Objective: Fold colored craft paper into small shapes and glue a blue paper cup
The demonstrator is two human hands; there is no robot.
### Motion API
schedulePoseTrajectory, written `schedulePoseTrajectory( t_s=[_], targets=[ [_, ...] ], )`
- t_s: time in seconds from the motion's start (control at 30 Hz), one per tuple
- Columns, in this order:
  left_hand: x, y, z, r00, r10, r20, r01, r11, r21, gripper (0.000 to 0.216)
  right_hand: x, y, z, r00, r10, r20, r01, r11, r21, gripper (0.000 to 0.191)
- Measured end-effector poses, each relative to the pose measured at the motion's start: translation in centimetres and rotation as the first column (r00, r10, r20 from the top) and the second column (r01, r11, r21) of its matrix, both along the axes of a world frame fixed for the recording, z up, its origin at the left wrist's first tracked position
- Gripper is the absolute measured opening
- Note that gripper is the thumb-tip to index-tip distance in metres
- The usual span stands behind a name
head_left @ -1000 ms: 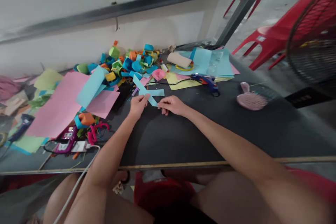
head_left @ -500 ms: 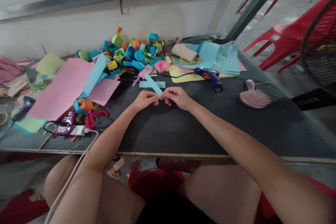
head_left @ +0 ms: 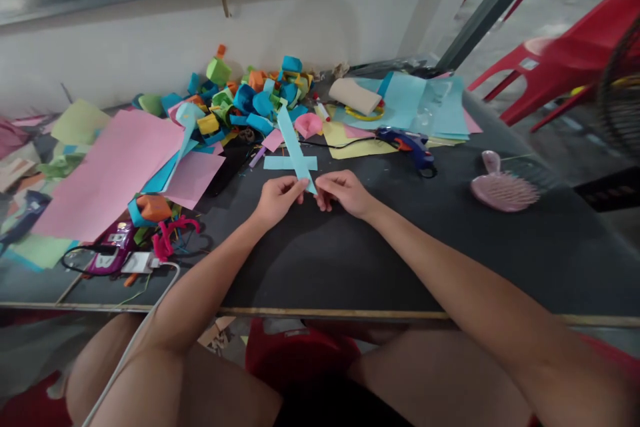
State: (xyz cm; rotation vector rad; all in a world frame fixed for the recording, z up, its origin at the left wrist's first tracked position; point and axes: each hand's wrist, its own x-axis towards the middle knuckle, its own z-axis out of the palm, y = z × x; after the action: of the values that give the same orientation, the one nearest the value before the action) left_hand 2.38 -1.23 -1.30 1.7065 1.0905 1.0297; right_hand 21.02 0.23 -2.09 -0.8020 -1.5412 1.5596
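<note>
Left hand (head_left: 279,203) pinches blue strip (head_left: 294,147); right hand (head_left: 349,193) at tip, grip unclear; 2nd strip (head_left: 276,163) partly hidden.

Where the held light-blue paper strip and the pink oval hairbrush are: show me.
Held light-blue paper strip (head_left: 295,147), head view, middle of its length.
Pink oval hairbrush (head_left: 505,191), head view, on its bristles.

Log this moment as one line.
left hand: pinches light-blue paper strip | right hand: at strip's lower end, contact unclear | second blue strip: on table
</note>
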Motion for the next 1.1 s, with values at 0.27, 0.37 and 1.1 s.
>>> schedulePoseTrajectory(
  t_s=[0.27,0.37,1.1],
  targets=[
    [-0.2,-0.4,0.5,0.982,-0.13,-0.14,0.132,0.991,0.006,0.052,-0.5,-0.2,0.2,0.978,-0.201,-0.046,0.201,0.979,-0.023,0.044],
    [-0.1,-0.4,0.7,0.978,-0.144,-0.15,0.144,0.99,-0.013,0.052,-0.6,-1.0,0.8,0.974,-0.227,0.0,0.226,0.974,0.01,0.043],
    [0.0,-0.4,0.7,0.985,-0.171,-0.029,0.166,0.977,-0.131,0.051,0.1,-1.0,0.4,0.977,-0.057,0.208,0.019,0.984,0.18,0.044]
  ],
)
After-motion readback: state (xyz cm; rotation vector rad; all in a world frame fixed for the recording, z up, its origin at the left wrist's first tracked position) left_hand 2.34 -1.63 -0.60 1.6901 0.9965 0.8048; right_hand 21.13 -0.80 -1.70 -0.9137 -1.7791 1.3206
